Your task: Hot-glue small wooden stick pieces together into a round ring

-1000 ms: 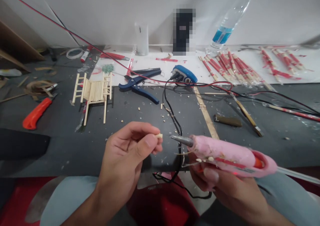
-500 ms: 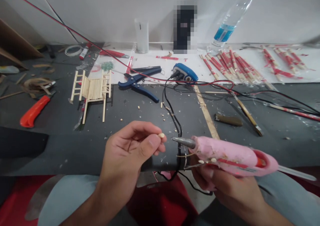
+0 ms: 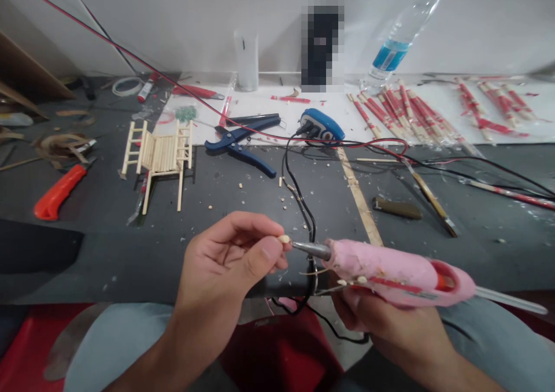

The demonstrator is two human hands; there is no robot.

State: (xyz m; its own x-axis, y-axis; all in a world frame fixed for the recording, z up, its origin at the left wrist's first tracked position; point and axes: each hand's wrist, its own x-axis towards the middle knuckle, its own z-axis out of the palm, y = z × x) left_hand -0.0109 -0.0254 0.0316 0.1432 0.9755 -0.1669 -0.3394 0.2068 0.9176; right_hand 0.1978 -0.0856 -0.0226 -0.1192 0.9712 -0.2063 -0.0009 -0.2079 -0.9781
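Between thumb and fingertips, my left hand point(image 3: 236, 259) pinches a small pale wooden piece point(image 3: 284, 239), most of it hidden by the fingers. My right hand point(image 3: 385, 322) is wrapped round the handle of a pink hot glue gun point(image 3: 385, 267), with a clear glue stick point(image 3: 511, 300) poking out of its back. The gun's metal nozzle points left, its tip at or touching the exposed end of the wooden piece. A miniature chair made of thin wooden sticks point(image 3: 162, 155) lies on the grey table point(image 3: 234, 267), left of my hands.
Blue-handled cutters point(image 3: 243, 149) and a blue power socket point(image 3: 321, 126) lie beyond my hands. Black cables point(image 3: 299, 207) run over the table edge. Bundled sticks point(image 3: 407, 111) and a water bottle point(image 3: 390, 56) are at the back right; an orange-handled knife point(image 3: 60, 192) lies left.
My right hand has moved the glue gun left, bringing its nozzle up to the wooden piece. My left hand has shifted very slightly right, still pinching the piece.
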